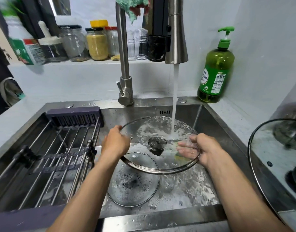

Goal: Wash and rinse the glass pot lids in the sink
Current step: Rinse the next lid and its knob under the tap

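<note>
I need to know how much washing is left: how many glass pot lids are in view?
3: a large lid held under the tap, a smaller soapy lid on the sink floor, and a third lid on the right counter.

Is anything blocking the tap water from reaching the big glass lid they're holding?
Nothing visible does. The water stream falls straight onto the large glass lid, held by the left hand and right hand.
</note>
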A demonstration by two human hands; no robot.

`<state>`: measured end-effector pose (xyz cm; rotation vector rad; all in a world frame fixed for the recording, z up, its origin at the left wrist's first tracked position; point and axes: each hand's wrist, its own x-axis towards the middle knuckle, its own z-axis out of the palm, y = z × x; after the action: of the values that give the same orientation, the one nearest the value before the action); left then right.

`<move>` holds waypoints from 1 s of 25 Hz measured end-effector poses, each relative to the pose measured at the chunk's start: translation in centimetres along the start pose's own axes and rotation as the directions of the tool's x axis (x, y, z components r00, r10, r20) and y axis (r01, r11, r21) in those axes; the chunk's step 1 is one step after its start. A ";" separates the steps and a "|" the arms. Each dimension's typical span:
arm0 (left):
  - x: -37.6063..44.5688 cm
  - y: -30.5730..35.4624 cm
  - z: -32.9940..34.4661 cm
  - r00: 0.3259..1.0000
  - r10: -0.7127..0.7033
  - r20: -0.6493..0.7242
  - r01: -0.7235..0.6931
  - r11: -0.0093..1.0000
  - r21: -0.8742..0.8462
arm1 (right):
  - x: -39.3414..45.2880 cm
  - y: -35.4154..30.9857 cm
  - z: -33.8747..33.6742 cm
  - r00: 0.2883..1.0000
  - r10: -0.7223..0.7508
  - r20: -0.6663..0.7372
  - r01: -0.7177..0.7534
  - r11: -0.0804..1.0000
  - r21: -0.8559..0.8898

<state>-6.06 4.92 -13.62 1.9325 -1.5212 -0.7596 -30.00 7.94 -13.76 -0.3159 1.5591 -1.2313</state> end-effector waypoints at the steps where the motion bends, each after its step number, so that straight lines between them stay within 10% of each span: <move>1: -0.1 0.0 0.3 0.999 0.014 0.036 -0.019 0.990 0.139 | 0.0 0.1 0.2 1.000 -0.029 0.003 0.029 0.999 0.015; 6: -0.9 0.6 1.6 0.981 0.107 0.159 -0.150 0.945 0.290 | 0.2 -0.1 1.0 0.988 -0.148 -0.043 0.151 0.986 0.075; 15: 4.7 7.3 -3.0 0.886 0.180 -0.428 -0.214 0.976 -0.033 | 0.3 0.2 1.5 0.980 -0.199 -0.003 0.199 0.980 0.015; 25: 9.4 7.1 -4.1 0.905 0.210 -0.369 -0.287 0.943 -0.168 | 0.2 0.2 1.8 0.973 -0.229 0.013 0.228 0.973 0.028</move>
<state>-5.88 -5.34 -6.51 1.5698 -1.3674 -0.4242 -28.47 6.89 -13.80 -0.4983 1.5226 -1.4215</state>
